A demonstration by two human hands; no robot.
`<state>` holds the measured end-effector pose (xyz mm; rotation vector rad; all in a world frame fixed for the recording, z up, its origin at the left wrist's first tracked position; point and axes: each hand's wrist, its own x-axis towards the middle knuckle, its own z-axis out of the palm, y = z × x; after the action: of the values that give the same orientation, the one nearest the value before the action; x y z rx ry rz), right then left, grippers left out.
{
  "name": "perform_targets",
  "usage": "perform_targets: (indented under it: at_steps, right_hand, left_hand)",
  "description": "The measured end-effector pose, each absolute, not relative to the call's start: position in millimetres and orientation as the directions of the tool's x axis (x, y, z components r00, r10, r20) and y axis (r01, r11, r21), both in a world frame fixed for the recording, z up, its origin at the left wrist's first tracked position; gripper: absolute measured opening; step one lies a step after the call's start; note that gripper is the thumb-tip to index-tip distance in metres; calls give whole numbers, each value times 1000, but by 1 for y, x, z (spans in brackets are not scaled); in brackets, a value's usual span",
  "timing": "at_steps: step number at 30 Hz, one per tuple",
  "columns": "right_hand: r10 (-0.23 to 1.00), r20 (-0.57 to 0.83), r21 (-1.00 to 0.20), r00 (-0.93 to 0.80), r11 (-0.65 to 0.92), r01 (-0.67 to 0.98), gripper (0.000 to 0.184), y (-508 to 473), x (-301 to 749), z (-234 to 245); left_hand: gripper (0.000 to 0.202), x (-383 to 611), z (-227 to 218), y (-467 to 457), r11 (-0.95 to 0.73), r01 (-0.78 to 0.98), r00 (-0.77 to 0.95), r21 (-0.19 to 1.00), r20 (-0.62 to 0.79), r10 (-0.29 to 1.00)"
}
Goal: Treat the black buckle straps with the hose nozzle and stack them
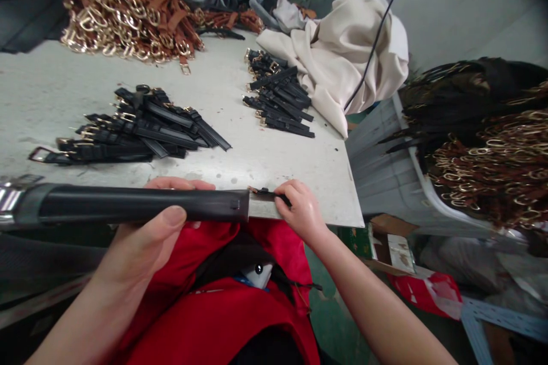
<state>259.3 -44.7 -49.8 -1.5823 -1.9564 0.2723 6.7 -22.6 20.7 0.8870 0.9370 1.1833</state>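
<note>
My left hand is wrapped round a long black sleeve that covers a flat metal bar held level along the table's near edge. My right hand is closed in a pinch at the bar's bare right end, gripping a small black strap piece with a gold fitting that lies on the bar. A shiny metal end of the bar shows at the far left.
On the white table lie two heaps of black buckled straps, a big pile of brown straps with gold buckles and cream cloth. A bin of brown and black straps stands at the right. Red clothing is below.
</note>
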Motion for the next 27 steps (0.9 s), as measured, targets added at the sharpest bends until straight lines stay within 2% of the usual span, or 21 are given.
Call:
perform_targets:
  at_steps: [2,6,10,16,22,27]
  right_hand:
    - [934,335,-503,-124,288,815,16,-46,259,-48]
    - [922,361,-479,-141,313,820,9,-47,259,-48]
    - [911,379,-472,-164,343,813,17,-47,260,-49]
    - [924,354,-460,-144,306,833,14,-48,257,-47]
    - [929,339,-470,-147,303,829,22,-51,255,-45]
    - [931,333,-469,-147,299,831,17,-51,254,-44]
  left_hand:
    - [28,7,21,-23,150,-346,130,926,-111,985]
    - [27,8,22,-23,134,-345,139,929,-91,986]
    - [28,9,22,-23,148,-328,156,933,-101,983]
    - [30,9,21,-23,153,-336,126,930,-117,985]
    - [29,10,21,-26,150,-335,106,930,-121,987]
    - [27,8,19,-27,148,-336,126,930,-111,986]
